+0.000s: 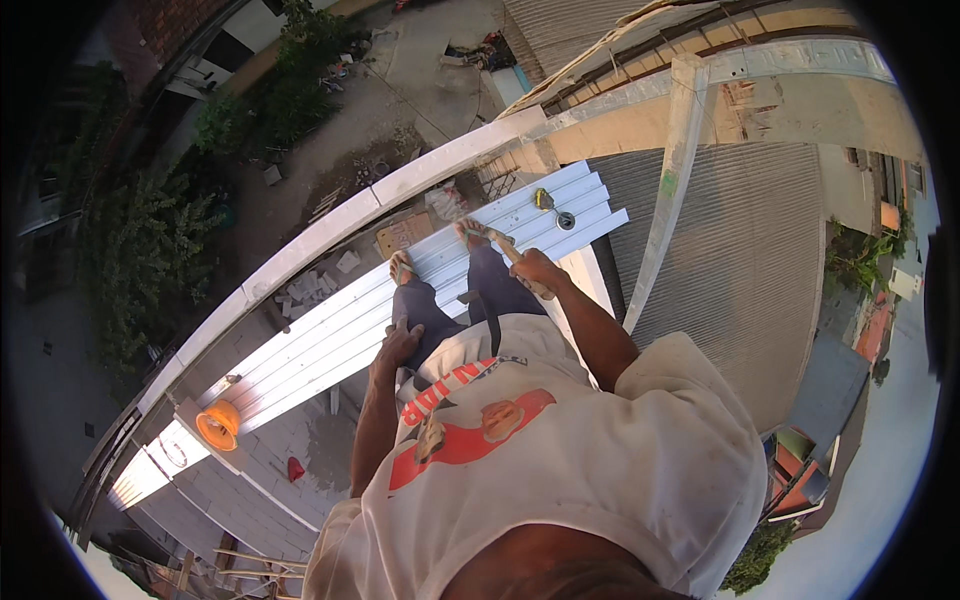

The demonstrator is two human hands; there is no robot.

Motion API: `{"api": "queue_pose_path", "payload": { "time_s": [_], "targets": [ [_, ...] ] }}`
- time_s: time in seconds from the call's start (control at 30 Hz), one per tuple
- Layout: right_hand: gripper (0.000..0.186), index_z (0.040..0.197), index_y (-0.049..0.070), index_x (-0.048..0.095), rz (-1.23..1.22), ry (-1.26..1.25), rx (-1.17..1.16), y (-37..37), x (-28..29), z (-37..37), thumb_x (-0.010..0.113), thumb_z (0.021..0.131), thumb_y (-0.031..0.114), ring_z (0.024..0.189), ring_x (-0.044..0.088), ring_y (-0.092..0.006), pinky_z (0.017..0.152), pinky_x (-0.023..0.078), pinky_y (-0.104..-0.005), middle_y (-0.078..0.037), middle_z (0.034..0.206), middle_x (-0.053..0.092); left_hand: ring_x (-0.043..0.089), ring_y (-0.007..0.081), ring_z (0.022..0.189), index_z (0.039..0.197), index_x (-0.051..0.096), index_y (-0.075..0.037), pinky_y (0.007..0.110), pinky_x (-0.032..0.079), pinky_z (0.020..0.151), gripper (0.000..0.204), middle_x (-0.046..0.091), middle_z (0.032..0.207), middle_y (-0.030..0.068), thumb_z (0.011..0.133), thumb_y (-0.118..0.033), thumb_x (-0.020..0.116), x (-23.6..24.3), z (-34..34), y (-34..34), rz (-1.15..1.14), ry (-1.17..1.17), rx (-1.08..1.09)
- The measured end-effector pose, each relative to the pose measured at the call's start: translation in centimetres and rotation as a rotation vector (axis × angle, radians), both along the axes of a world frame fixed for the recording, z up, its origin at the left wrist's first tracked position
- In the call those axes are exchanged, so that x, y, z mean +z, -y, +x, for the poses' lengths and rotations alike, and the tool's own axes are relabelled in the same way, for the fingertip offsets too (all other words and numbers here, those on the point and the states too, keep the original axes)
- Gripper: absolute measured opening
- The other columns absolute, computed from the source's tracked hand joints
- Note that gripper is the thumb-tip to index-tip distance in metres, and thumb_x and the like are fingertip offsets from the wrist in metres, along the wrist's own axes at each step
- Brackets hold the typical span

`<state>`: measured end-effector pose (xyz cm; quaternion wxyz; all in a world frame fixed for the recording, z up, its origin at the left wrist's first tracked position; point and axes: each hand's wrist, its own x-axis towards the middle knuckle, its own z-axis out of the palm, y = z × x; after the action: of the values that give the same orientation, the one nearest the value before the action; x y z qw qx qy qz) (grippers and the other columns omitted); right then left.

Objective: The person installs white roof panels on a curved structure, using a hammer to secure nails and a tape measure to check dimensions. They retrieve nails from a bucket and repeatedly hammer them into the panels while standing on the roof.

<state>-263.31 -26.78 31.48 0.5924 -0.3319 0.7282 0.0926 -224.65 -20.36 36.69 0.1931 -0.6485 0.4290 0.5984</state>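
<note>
My right hand (538,270) is closed around the wooden handle of what looks like a hammer (510,250). Its far end reaches close to my right foot (470,231), where the head is hard to make out. My left hand (402,346) lies on my left thigh with nothing visible in it. Both feet, in sandals, stand on long white ribbed metal sheets (440,262). On the sheets to the right of my feet lie a yellow and black tape measure (543,199) and a small round container (565,220) with a dark inside.
A pale parapet beam (330,212) curves along the far side, with a deep drop to a yard (400,90) beyond. A light beam (672,190) crosses at right, beside a grey corrugated roof (735,270). At lower left sit an orange bowl-shaped object (217,425) and a red item (295,469).
</note>
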Motion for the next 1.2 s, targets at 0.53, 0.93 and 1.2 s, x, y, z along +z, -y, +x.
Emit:
{"api": "queue_pose_path", "payload": {
  "time_s": [0.53, 0.93, 1.2],
  "targets": [
    [0.048, 0.125, 0.002, 0.061, -0.077, -0.325, 0.021, -3.4, -27.6, -7.0, 0.068, 0.080, 0.017, 0.105, 0.071, -0.0408, 0.088, 0.057, -0.0487, -0.024, 0.107, 0.073, 0.052, 0.0453, 0.129, 0.138, 0.058, -0.006, 0.061, 0.043, 0.104, 0.066, 0.049, 0.145, 0.0232, 0.085, -0.040, 0.079, -21.2, -8.0, 10.4, -0.566, 0.236, -0.641],
    [0.056, 0.141, 0.014, 0.052, -0.420, -0.301, 0.094, -9.3, -47.5, -15.8, 0.057, 0.086, 0.006, 0.107, 0.069, -0.0363, 0.091, 0.054, -0.0497, -0.014, 0.121, 0.069, 0.071, 0.0348, 0.108, 0.120, 0.069, -0.003, 0.052, 0.052, 0.097, 0.050, 0.072, 0.116, 0.0171, 0.090, -0.043, 0.073, -42.4, -21.6, 19.8, -0.568, -0.040, -1.127],
    [0.049, 0.139, 0.010, 0.053, -0.625, -0.268, 0.064, -12.7, -53.2, -17.9, 0.062, 0.093, 0.026, 0.117, 0.065, -0.0335, 0.094, 0.055, -0.0459, -0.012, 0.126, 0.065, 0.069, 0.0374, 0.111, 0.123, 0.066, 0.000, 0.050, 0.054, 0.095, 0.041, 0.070, 0.123, 0.0202, 0.095, -0.031, 0.069, -51.8, -30.5, 24.1, -0.743, -0.413, -0.795]
  ]
}}
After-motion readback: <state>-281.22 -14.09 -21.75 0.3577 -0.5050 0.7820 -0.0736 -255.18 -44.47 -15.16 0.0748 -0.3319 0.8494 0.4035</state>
